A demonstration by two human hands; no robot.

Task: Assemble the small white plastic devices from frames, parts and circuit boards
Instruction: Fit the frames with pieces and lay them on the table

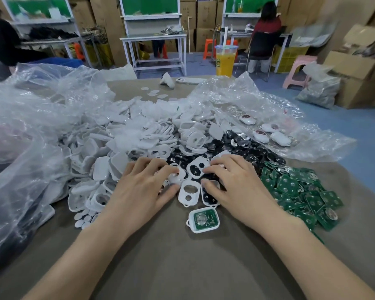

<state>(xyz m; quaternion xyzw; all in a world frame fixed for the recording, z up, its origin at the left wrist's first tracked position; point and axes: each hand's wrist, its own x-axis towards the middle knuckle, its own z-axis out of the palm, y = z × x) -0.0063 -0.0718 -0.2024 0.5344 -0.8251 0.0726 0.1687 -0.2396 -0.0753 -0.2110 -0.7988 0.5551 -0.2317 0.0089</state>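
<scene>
Your left hand (139,187) pinches a white frame (181,175) at the pile's edge. Your right hand (236,187) keeps a wide grip, fingertips touching a second frame (198,169). 1 board-fitted device (204,219) lies on the surface (182,267) below them, with the circuit boards (301,191) on your right.

Plastic bag (20,126) cut off left; circuit board (205,219) markings illegible.

On the table (182,267), frames (139,131) heap at the left, circuit boards (297,191) at the right. One board-filled frame (202,219) lies in front; a cup (225,61) stands behind.
</scene>
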